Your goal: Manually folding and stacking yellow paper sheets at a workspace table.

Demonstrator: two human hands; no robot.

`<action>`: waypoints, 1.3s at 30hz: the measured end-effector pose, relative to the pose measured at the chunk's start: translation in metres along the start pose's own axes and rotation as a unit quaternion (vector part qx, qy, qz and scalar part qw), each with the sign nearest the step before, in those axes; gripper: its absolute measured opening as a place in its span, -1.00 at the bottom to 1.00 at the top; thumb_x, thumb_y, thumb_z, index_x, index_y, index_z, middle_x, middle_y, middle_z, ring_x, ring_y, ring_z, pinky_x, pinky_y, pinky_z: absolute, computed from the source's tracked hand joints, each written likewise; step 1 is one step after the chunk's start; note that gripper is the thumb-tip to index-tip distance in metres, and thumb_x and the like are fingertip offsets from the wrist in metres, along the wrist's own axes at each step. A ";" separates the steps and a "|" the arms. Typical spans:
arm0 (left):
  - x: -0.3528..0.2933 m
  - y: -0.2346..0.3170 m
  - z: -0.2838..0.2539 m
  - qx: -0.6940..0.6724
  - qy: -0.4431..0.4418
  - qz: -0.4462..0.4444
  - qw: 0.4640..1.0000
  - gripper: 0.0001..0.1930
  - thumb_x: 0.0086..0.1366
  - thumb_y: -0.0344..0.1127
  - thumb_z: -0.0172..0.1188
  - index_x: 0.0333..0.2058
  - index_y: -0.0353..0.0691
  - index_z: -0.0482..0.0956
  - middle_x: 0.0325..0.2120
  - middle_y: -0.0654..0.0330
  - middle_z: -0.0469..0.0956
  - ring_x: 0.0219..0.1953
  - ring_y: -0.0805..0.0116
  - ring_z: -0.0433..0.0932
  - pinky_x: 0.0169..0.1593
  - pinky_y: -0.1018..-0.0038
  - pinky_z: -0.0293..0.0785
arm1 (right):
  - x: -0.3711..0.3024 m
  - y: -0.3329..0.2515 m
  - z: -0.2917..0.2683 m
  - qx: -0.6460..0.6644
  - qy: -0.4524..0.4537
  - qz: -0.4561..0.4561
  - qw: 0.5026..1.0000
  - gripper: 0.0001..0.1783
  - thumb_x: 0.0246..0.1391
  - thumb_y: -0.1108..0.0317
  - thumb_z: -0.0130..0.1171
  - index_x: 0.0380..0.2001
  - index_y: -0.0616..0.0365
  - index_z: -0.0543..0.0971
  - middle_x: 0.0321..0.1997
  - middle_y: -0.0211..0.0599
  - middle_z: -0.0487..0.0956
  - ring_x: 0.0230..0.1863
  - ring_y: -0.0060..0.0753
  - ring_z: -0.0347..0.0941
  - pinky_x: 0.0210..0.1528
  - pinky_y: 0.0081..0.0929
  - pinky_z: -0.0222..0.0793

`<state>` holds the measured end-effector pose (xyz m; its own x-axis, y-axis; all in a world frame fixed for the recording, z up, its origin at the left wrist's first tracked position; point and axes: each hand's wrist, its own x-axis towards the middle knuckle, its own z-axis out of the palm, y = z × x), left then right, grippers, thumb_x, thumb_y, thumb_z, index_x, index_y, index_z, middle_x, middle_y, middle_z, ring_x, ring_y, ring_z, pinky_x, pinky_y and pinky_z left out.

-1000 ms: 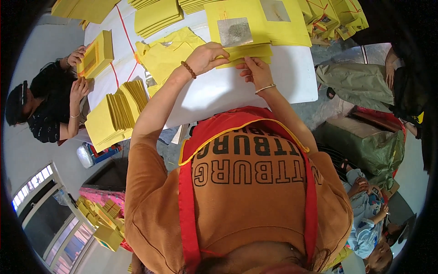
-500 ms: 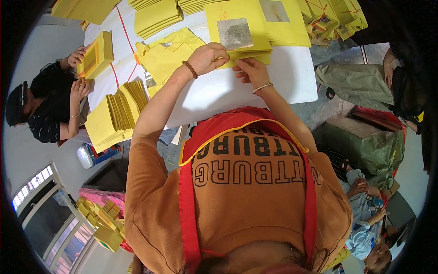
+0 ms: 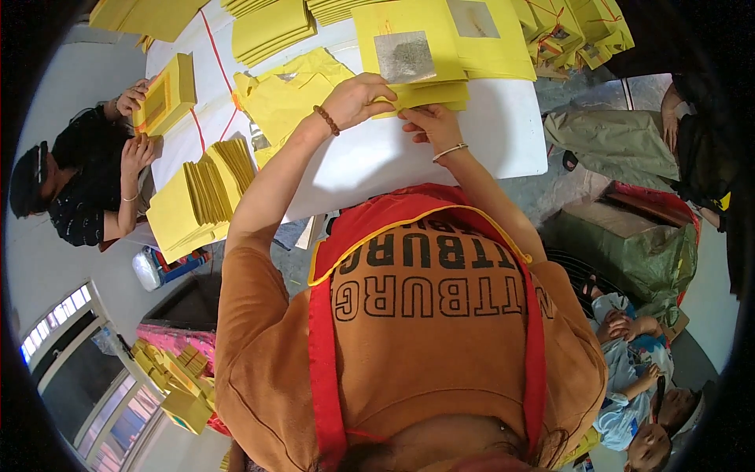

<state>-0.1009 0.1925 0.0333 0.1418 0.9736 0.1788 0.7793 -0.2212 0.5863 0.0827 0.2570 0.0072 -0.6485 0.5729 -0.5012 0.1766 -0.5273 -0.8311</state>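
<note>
Yellow paper sheets [image 3: 440, 101] lie layered on the white tabletop [image 3: 503, 134], straight ahead of the person wearing a red apron [image 3: 318, 346]; the upper sheet carries a silver square [image 3: 405, 57], and the near edges beneath it are staggered rather than flush. The left hand [image 3: 358, 100], below which sits a brown bead bracelet [image 3: 326, 119], has its fingers drawn narrow at the near left corner and seems to pinch the paper there. The right hand [image 3: 432, 126], with a pale bangle [image 3: 451, 152] at its wrist, comes in just beside it, thumb and forefinger close together at the near edge; I cannot tell whether paper is between them. To the left lies crumpled yellow paper [image 3: 287, 94], and nearer, a fanned yellow stack [image 3: 193, 197]. From where I stand, handling these edges well calls for a light fingertip pinch, the left hand steadying the corner while the right feels for one layer, since thin paper could crease or cling to its neighbour.
</note>
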 end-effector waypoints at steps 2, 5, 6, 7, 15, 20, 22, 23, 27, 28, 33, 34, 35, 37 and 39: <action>-0.002 0.000 0.000 0.003 -0.001 0.002 1.000 -0.81 0.03 -0.24 0.14 -0.40 -0.21 0.52 -0.40 0.14 0.45 -0.27 0.18 0.42 -0.23 0.39 0.38 | -0.002 -0.001 0.001 0.001 -0.001 0.001 1.000 -0.76 -0.10 0.27 0.16 -0.31 0.09 0.48 -0.36 -0.44 0.54 -0.50 -0.67 0.40 -0.57 -0.74 0.26; -0.001 0.002 -0.002 0.003 -0.010 -0.002 1.000 -0.81 0.03 -0.25 0.14 -0.39 -0.21 0.52 -0.38 0.13 0.46 -0.26 0.18 0.42 -0.22 0.40 0.38 | -0.004 -0.003 0.003 -0.002 0.001 -0.003 1.000 -0.75 -0.11 0.27 0.17 -0.31 0.08 0.48 -0.36 -0.45 0.54 -0.49 -0.67 0.41 -0.57 -0.74 0.26; -0.001 0.003 -0.003 0.000 -0.019 -0.007 1.000 -0.81 0.03 -0.25 0.14 -0.39 -0.21 0.52 -0.37 0.13 0.46 -0.25 0.18 0.42 -0.22 0.40 0.38 | -0.004 -0.003 0.003 -0.006 0.003 -0.007 1.000 -0.75 -0.11 0.27 0.17 -0.31 0.08 0.49 -0.36 -0.46 0.54 -0.49 -0.67 0.41 -0.57 -0.74 0.26; 0.000 0.003 -0.004 0.000 -0.018 -0.007 1.000 -0.81 0.03 -0.25 0.14 -0.39 -0.21 0.52 -0.37 0.13 0.46 -0.25 0.18 0.42 -0.22 0.40 0.38 | -0.004 -0.003 0.003 -0.006 0.003 -0.007 1.000 -0.75 -0.11 0.27 0.17 -0.31 0.08 0.49 -0.36 -0.46 0.54 -0.49 -0.67 0.41 -0.57 -0.74 0.26; 0.000 0.001 -0.003 0.008 -0.016 -0.002 1.000 -0.81 0.03 -0.26 0.14 -0.38 -0.20 0.52 -0.36 0.13 0.46 -0.26 0.18 0.43 -0.21 0.39 0.39 | 0.000 -0.001 0.003 -0.022 0.015 -0.020 0.999 -0.72 -0.12 0.28 0.16 -0.30 0.14 0.48 -0.40 -0.39 0.54 -0.47 -0.59 0.47 -0.59 -0.71 0.28; -0.001 0.000 -0.002 0.009 -0.017 -0.005 1.000 -0.81 0.03 -0.25 0.14 -0.38 -0.19 0.53 -0.34 0.11 0.46 -0.24 0.17 0.42 -0.19 0.39 0.38 | -0.002 -0.003 0.004 -0.036 0.018 -0.022 0.999 -0.72 -0.13 0.27 0.17 -0.30 0.11 0.48 -0.40 -0.41 0.54 -0.48 -0.60 0.46 -0.60 -0.70 0.26; -0.001 0.002 -0.003 0.002 -0.022 -0.015 1.000 -0.80 0.04 -0.25 0.13 -0.37 -0.19 0.53 -0.33 0.10 0.46 -0.23 0.16 0.42 -0.19 0.39 0.38 | -0.002 -0.003 0.004 -0.041 0.021 -0.018 0.999 -0.73 -0.13 0.27 0.17 -0.30 0.10 0.48 -0.41 -0.42 0.54 -0.48 -0.60 0.46 -0.60 -0.70 0.25; 0.000 0.002 -0.003 0.005 -0.024 -0.017 1.000 -0.80 0.04 -0.24 0.13 -0.37 -0.19 0.53 -0.33 0.10 0.46 -0.23 0.16 0.42 -0.19 0.39 0.38 | -0.001 -0.001 0.004 -0.043 0.021 -0.023 0.999 -0.73 -0.13 0.27 0.17 -0.31 0.09 0.48 -0.41 -0.42 0.55 -0.49 -0.60 0.46 -0.61 -0.70 0.24; -0.001 0.001 -0.002 0.006 -0.022 -0.017 1.000 -0.80 0.04 -0.24 0.12 -0.37 -0.20 0.52 -0.34 0.11 0.46 -0.23 0.17 0.42 -0.19 0.39 0.38 | -0.001 -0.001 0.005 -0.050 0.030 -0.018 0.998 -0.74 -0.13 0.26 0.16 -0.32 0.07 0.48 -0.41 -0.44 0.55 -0.49 -0.62 0.46 -0.61 -0.70 0.22; -0.001 0.001 -0.002 0.006 -0.022 -0.016 1.000 -0.80 0.04 -0.24 0.12 -0.37 -0.20 0.52 -0.34 0.11 0.46 -0.23 0.17 0.42 -0.19 0.39 0.38 | -0.001 0.000 0.004 -0.049 0.030 -0.018 0.998 -0.74 -0.13 0.26 0.16 -0.32 0.07 0.48 -0.41 -0.44 0.55 -0.49 -0.62 0.46 -0.61 -0.70 0.22; 0.000 0.003 -0.003 0.001 -0.018 -0.008 1.000 -0.80 0.05 -0.24 0.12 -0.39 -0.22 0.52 -0.35 0.12 0.46 -0.25 0.17 0.42 -0.21 0.39 0.38 | 0.000 0.001 0.005 -0.054 0.038 -0.016 0.998 -0.76 -0.12 0.26 0.14 -0.32 0.06 0.48 -0.42 -0.45 0.56 -0.51 -0.62 0.45 -0.61 -0.70 0.19; 0.000 0.004 -0.004 0.001 -0.019 -0.007 1.000 -0.80 0.05 -0.24 0.12 -0.39 -0.22 0.52 -0.35 0.12 0.46 -0.25 0.17 0.42 -0.21 0.39 0.38 | 0.000 0.001 0.005 -0.054 0.039 -0.017 0.998 -0.76 -0.12 0.26 0.14 -0.32 0.06 0.48 -0.42 -0.45 0.56 -0.51 -0.62 0.45 -0.61 -0.70 0.19; 0.001 0.005 -0.005 0.006 -0.028 0.001 1.000 -0.80 0.04 -0.26 0.13 -0.38 -0.24 0.52 -0.33 0.09 0.45 -0.26 0.16 0.43 -0.22 0.40 0.39 | -0.001 -0.001 0.006 -0.046 0.042 -0.015 0.998 -0.76 -0.11 0.25 0.12 -0.32 0.06 0.48 -0.43 -0.44 0.56 -0.51 -0.62 0.44 -0.61 -0.70 0.19; 0.001 0.006 -0.004 0.012 -0.038 0.009 0.999 -0.80 0.04 -0.28 0.14 -0.37 -0.26 0.51 -0.30 0.05 0.44 -0.27 0.15 0.44 -0.22 0.42 0.40 | -0.002 -0.003 0.007 -0.039 0.044 -0.013 0.998 -0.77 -0.10 0.24 0.11 -0.33 0.06 0.48 -0.43 -0.44 0.56 -0.52 -0.62 0.44 -0.61 -0.70 0.18; 0.000 0.005 -0.002 0.039 -0.028 0.030 0.998 -0.82 0.05 -0.31 0.11 -0.39 -0.28 0.50 -0.34 0.08 0.45 -0.29 0.16 0.43 -0.23 0.42 0.40 | -0.003 -0.005 0.007 -0.013 0.048 0.004 0.999 -0.78 -0.07 0.22 0.07 -0.34 0.06 0.48 -0.43 -0.43 0.56 -0.53 -0.62 0.43 -0.62 -0.68 0.17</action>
<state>-0.0979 0.1914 0.0381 0.2221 0.9606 0.1673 0.8133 -0.2771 0.5117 0.0781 0.2532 0.0142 -0.5729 0.6274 -0.5274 0.2011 -0.5163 -0.8325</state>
